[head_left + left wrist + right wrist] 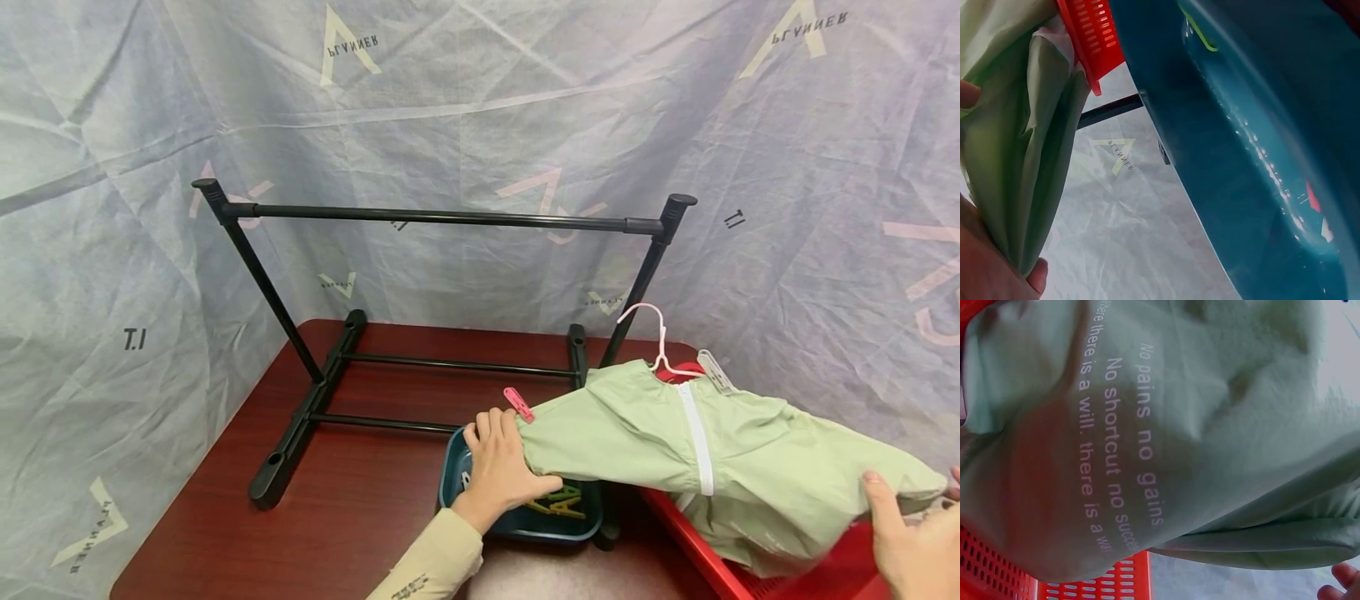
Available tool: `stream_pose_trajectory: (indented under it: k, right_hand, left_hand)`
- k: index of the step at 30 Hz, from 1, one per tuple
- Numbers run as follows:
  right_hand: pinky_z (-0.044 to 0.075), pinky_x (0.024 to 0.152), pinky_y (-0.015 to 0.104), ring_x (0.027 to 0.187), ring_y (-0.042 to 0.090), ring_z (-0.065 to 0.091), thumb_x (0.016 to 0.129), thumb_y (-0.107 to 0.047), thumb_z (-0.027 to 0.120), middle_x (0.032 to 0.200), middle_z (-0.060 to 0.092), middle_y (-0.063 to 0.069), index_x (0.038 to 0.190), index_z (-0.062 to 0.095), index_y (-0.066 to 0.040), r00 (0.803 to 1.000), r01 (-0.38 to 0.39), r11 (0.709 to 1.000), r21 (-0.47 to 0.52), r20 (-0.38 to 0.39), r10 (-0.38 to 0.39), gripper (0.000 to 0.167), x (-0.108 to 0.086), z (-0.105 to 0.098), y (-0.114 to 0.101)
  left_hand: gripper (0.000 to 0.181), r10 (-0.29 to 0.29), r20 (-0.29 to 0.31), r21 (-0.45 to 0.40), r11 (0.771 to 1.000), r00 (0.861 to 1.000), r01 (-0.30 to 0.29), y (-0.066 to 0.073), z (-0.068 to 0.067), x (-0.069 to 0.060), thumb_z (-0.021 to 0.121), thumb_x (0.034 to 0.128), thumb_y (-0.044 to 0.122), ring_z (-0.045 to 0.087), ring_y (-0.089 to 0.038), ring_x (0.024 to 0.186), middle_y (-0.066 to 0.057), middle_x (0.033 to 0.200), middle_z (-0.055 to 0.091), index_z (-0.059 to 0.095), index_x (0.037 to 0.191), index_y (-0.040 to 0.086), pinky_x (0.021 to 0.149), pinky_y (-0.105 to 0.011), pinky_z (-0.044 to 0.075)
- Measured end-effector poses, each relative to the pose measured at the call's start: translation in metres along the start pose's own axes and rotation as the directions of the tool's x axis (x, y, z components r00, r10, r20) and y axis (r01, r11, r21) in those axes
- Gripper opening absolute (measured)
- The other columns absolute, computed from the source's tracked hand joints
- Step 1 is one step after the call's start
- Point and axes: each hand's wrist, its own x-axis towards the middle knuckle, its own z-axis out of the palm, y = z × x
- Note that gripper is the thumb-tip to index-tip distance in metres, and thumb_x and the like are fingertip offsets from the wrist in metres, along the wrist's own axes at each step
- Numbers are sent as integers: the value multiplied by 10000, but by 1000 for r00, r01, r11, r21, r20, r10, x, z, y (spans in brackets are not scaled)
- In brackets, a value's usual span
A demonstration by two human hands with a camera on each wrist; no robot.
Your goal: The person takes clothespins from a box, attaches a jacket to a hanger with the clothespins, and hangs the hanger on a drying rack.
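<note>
A light green jacket with a white zipper hangs spread between both hands, on a pale pink hanger whose hook rises above the collar. My left hand holds one sleeve end, thumb below and fingers above. A pink clothespin stands at that sleeve's top edge, and a grey clothespin sits beside the collar. At the far right, my right hand grips the other sleeve near its cuff, partly cut off by the frame. White lettering runs across the jacket in the right wrist view.
A black garment rack stands on the dark red table. Under my left hand is a dark teal tray with several clothespins. The jacket partly covers a red basket. A grey printed cloth hangs behind.
</note>
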Motion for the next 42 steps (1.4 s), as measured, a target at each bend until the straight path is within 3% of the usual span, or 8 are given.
stream_pose_trajectory:
  k: [6, 14, 18, 23, 29, 37, 39, 42]
  right_hand:
    - [207, 1047, 181, 1102, -123, 274, 894, -266, 606, 1257, 277, -193, 1512, 294, -250, 1000, 1, 1000, 3, 2, -1, 693, -1, -1, 1]
    - [200, 1046, 190, 1109, -147, 219, 916, -283, 592, 1264, 259, -189, 1531, 282, -160, 999, 54, 998, -29, 8, -54, 700, -1, -1, 5]
    - [298, 875, 97, 1090, -132, 246, 901, -254, 604, 1155, 230, -253, 1527, 280, -152, 999, 38, 999, -7, 36, -38, 712, 0, -1, 6]
    - [253, 738, 55, 1043, -110, 253, 894, -231, 599, 1083, 231, -262, 1511, 306, -122, 997, 73, 997, 20, 20, -74, 692, -1, -2, 8]
    - [261, 795, 102, 993, -127, 261, 894, -232, 613, 1069, 261, -270, 1488, 342, -69, 989, 146, 988, 42, -18, -146, 674, 1, -1, 9]
    - [205, 987, 181, 1020, -140, 240, 895, -238, 612, 1099, 248, -273, 1516, 313, -76, 996, 72, 997, 13, 52, -72, 708, 1, -1, 11]
    - [204, 988, 216, 1081, -79, 284, 904, -245, 603, 1174, 312, -206, 1524, 286, -51, 995, 44, 998, -37, 86, -41, 723, 1, -1, 10]
    - [235, 1044, 386, 1226, 230, 385, 927, -273, 581, 1326, 411, 103, 1539, 200, 5, 986, 28, 991, -132, 166, -5, 773, 3, -3, 9]
  left_hand:
    - [962, -32, 34, -13, 999, 999, 32, 2, -5, -2, 814, 514, 671, 333, -248, 946, -66, 984, 403, 484, 1182, 62, 842, -463, 253]
    - [934, -50, 41, -51, 997, 998, 52, 1, -8, -5, 802, 531, 662, 327, -244, 953, -54, 983, 399, 478, 1183, 75, 838, -468, 239]
    - [889, -59, 27, -71, 996, 998, 61, -1, -9, -7, 801, 537, 642, 328, -240, 936, -46, 958, 394, 483, 1151, 84, 844, -483, 237]
    - [877, -94, 56, -96, 990, 994, 99, -4, -11, -9, 794, 550, 609, 330, -246, 944, -49, 959, 393, 480, 1165, 68, 859, -488, 234]
    - [875, -113, 35, -108, 987, 993, 116, -8, -11, -10, 810, 524, 609, 330, -242, 933, -33, 946, 379, 475, 1135, 80, 823, -466, 232]
    - [857, -143, 39, -160, 976, 989, 148, -13, -13, -10, 822, 525, 577, 323, -250, 926, -27, 948, 367, 471, 1134, 87, 808, -472, 222]
    - [840, -164, 54, -168, 971, 985, 171, -15, -14, -10, 819, 538, 575, 319, -249, 930, -24, 956, 363, 465, 1134, 101, 813, -474, 217]
    - [839, -186, 56, -167, 967, 981, 193, -18, -13, -11, 818, 545, 576, 323, -249, 928, -25, 966, 374, 467, 1147, 108, 810, -473, 219]
